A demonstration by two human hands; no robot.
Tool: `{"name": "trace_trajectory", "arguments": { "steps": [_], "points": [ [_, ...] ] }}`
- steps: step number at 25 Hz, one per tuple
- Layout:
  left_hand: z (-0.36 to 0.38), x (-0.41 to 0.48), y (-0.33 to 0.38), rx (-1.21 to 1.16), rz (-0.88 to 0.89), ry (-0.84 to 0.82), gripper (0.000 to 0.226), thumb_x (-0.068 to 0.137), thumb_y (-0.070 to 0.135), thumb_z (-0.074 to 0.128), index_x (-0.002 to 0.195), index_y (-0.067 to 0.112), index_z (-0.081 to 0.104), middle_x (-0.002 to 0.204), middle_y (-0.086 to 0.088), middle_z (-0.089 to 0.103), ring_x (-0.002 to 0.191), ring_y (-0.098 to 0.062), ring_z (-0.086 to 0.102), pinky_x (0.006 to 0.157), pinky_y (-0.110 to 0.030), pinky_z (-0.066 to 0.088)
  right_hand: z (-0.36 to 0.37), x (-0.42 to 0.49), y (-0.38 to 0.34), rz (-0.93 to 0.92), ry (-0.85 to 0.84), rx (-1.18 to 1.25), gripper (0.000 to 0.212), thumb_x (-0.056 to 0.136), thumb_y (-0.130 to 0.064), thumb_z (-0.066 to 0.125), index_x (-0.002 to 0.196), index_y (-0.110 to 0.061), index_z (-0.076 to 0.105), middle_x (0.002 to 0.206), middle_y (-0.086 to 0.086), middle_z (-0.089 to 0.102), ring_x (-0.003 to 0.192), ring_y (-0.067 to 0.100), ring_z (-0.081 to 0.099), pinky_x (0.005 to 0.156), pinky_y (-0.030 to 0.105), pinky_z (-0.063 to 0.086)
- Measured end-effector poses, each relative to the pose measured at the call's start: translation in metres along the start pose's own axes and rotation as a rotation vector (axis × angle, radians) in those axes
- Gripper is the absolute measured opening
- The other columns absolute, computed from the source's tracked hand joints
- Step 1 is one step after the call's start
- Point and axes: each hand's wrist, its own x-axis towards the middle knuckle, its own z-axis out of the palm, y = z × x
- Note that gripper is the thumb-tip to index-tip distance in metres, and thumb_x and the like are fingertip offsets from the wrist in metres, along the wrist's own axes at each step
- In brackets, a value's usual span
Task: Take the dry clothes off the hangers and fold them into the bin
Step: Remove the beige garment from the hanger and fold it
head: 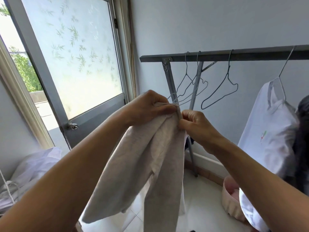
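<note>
Grey metal rail (217,55) spans the upper right. Your left hand (150,106) grips the beige fabric garment (142,156); your right hand (195,124) pinches its edge.

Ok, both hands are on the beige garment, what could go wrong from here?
1. The thin wire hanger beside the left hand could snag the beige garment where the right hand pinches its edge.
2. The garment hangs long and may drag on the floor before reaching the pink bin.
</note>
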Motion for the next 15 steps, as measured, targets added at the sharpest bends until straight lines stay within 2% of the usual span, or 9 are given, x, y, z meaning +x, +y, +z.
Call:
{"name": "trace_trajectory", "arguments": {
  "steps": [1, 3, 7, 11, 13, 15],
  "points": [
    [-0.004, 0.001, 0.002, 0.03, 0.002, 0.005, 0.057, 0.078, 0.064, 0.056, 0.071, 0.009, 0.069, 0.064, -0.014, 0.057, 0.059, -0.009, 0.046, 0.057, -0.038, 0.044, 0.002, -0.001, 0.003, 0.019, -0.014, 0.013, 0.015, 0.084, -0.015, 0.05, 0.076, -0.006, 0.058, 0.069, 0.007, 0.054, 0.064, 0.018, 0.051, 0.063, 0.039, 0.044],
    [-0.01, 0.001, 0.004, 0.057, -0.01, 0.022, 0.061, 0.081, 0.063, 0.057, 0.071, 0.004, 0.066, 0.062, -0.009, 0.05, 0.06, -0.009, 0.042, 0.056, -0.037, 0.042, 0.006, -0.002, 0.006, 0.031, -0.042, 0.07, 0.025, 0.083, -0.022, 0.05, 0.082, 0.001, 0.058, 0.073, 0.014, 0.055, 0.068, 0.021, 0.051, 0.064, 0.043, 0.044],
    [-0.019, -0.005, 0.006, -0.001, -0.016, 0.049, 0.049, 0.093, 0.039, 0.062, 0.064, 0.0, 0.055, 0.062, 0.001, 0.041, 0.058, -0.008, 0.035, 0.053, -0.026, 0.033, 0.013, -0.006, 0.011, -0.018, -0.083, 0.141, 0.024, 0.096, -0.016, 0.053, 0.097, 0.006, 0.061, 0.093, 0.027, 0.064, 0.08, 0.024, 0.059, 0.077, 0.046, 0.051],
    [-0.029, -0.015, 0.0, -0.118, -0.034, 0.114, 0.042, 0.094, 0.035, 0.061, 0.073, -0.001, 0.062, 0.064, -0.002, 0.047, 0.061, -0.01, 0.042, 0.056, -0.026, 0.035, 0.013, -0.008, 0.01, -0.055, -0.016, 0.307, 0.029, 0.096, -0.02, 0.057, 0.092, 0.009, 0.06, 0.081, 0.014, 0.058, 0.076, 0.021, 0.052, 0.069, 0.034, 0.046],
    [-0.033, -0.019, -0.003, -0.184, -0.031, 0.154, 0.041, 0.094, 0.033, 0.062, 0.069, 0.0, 0.061, 0.062, -0.001, 0.046, 0.06, -0.01, 0.041, 0.054, -0.025, 0.035, 0.01, -0.009, 0.004, -0.054, 0.024, 0.387, 0.03, 0.092, -0.028, 0.059, 0.087, 0.001, 0.062, 0.076, 0.008, 0.058, 0.071, 0.018, 0.051, 0.065, 0.027, 0.045],
    [-0.036, -0.023, -0.005, -0.249, -0.058, 0.15, 0.041, 0.086, 0.038, 0.071, 0.064, 0.004, 0.062, 0.059, 0.001, 0.047, 0.058, -0.01, 0.042, 0.052, -0.023, 0.033, 0.004, -0.007, -0.004, -0.093, 0.059, 0.379, 0.036, 0.088, -0.038, 0.059, 0.079, -0.003, 0.061, 0.071, 0.007, 0.055, 0.066, 0.018, 0.048, 0.061, 0.027, 0.043]
  ]
}}
